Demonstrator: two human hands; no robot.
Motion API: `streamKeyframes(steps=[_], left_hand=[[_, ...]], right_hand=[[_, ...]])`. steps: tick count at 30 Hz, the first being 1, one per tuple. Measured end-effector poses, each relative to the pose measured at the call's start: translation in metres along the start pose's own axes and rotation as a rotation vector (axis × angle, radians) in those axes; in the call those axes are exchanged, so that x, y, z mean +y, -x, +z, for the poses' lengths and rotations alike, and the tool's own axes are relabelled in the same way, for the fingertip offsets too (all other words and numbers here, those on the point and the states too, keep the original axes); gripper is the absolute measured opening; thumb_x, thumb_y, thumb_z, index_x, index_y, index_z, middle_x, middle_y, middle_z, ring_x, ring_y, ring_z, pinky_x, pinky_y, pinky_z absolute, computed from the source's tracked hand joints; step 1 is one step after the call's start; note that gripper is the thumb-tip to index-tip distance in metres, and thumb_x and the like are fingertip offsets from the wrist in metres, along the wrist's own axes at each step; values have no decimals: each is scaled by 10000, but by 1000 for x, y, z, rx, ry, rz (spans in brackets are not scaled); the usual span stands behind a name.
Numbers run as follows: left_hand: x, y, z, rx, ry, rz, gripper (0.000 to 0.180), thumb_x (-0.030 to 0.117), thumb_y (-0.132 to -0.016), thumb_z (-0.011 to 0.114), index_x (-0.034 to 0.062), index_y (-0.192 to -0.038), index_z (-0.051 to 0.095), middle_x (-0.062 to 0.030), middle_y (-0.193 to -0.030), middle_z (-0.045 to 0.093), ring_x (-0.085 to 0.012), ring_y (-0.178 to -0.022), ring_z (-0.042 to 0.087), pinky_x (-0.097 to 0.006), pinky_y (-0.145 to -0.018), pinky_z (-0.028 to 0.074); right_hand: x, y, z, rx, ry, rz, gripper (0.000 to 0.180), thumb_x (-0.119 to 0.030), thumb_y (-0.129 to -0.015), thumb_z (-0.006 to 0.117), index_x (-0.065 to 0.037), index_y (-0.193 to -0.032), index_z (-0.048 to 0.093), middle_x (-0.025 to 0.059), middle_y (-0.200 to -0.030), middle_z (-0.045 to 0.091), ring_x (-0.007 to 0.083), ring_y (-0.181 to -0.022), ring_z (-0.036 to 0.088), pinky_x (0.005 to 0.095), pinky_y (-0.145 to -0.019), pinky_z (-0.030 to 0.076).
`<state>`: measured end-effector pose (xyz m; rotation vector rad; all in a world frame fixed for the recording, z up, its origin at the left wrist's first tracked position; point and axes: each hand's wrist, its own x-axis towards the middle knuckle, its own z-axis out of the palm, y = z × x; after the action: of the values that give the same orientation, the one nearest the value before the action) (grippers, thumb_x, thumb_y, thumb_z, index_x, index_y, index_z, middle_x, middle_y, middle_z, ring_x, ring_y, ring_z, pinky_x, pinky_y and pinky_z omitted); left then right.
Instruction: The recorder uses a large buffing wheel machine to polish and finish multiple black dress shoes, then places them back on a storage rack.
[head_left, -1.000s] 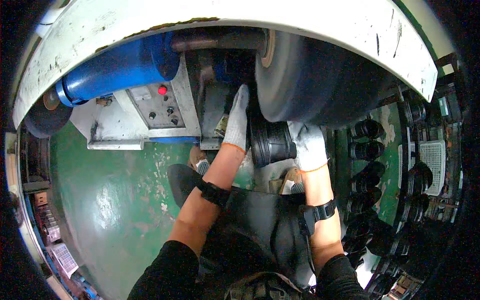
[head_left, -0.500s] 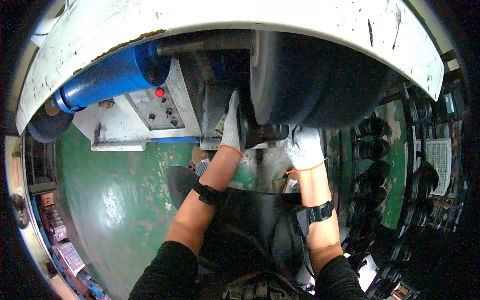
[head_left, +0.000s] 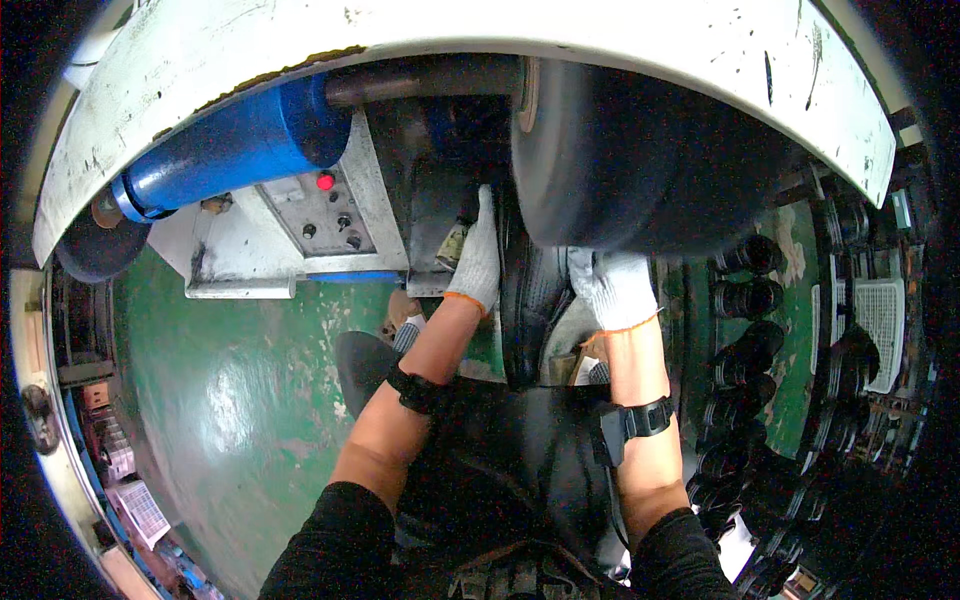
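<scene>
Between my two gloved hands a black leather shoe (head_left: 537, 290) with a textured upper is held lengthwise, one end toward my lap. My left hand (head_left: 477, 255), in a white knit glove with an orange cuff, presses along its left side with the fingers pointing away from me. On the other side my right hand (head_left: 617, 285), gloved alike, grips the shoe; its fingertips are partly hidden. Just above sits a large dark buffing wheel (head_left: 640, 160), blurred as if spinning. Whether the shoe touches the wheel cannot be told.
A white machine hood (head_left: 600, 30) arches overhead. At the left are a blue cylinder (head_left: 230, 140) on the shaft and a control panel (head_left: 320, 215) with a red button. Racks of black shoes (head_left: 745, 300) stand close on the right, near a white basket (head_left: 880, 325).
The shoe has swung from a position mostly under the wheel to lying lengthwise toward me, showing its textured upper. Both hands appear slightly farther right in the picture.
</scene>
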<state>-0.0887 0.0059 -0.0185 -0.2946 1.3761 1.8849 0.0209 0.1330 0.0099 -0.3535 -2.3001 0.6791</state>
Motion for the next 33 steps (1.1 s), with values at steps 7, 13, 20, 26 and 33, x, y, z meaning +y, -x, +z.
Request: streamKeyframes(steps=[7,13,20,26,33], left_hand=[[32,25,13,-167,224,-65,621,592,-941,434,71,-1238,595,-65,-1119,654,-211,-954,611,-323,-862,481],[12,29,14,-463,260,-106,565,475,-996,398,41,-1349,474,-101,-1317,552,-248,-1144,547,-343,-1000,426],[-18,12,12,-1143,896,-145,427,249,-1033,265,96,-1417,370,-134,-1400,464,-300,-1221,505,-417,-1088,365],[-19,3,31,-780,434,128,424,265,-1003,374,86,-1385,416,-153,-1382,481,-298,-1250,481,-442,-1085,372],[-89,-71,40,-673,75,446,512,352,-965,438,45,-1373,409,-179,-1376,477,-309,-1258,471,-455,-1042,417]], right_hand=[[55,20,-13,-476,524,-128,494,-96,-762,602,-9,-1244,536,223,-1294,527,405,-1231,447,461,-1078,349],[45,5,-22,-396,487,14,493,-214,-842,557,-96,-1317,506,162,-1371,488,350,-1285,415,465,-1097,334],[115,20,-10,-391,582,-14,490,-67,-862,529,-36,-1347,462,153,-1419,448,311,-1321,390,383,-1142,285],[81,3,-36,-390,444,-48,513,-100,-877,563,-49,-1373,441,145,-1430,439,300,-1329,380,390,-1145,275],[76,-1,-62,-486,149,114,457,-103,-851,563,-29,-1300,516,189,-1388,475,353,-1305,406,413,-1129,292]])
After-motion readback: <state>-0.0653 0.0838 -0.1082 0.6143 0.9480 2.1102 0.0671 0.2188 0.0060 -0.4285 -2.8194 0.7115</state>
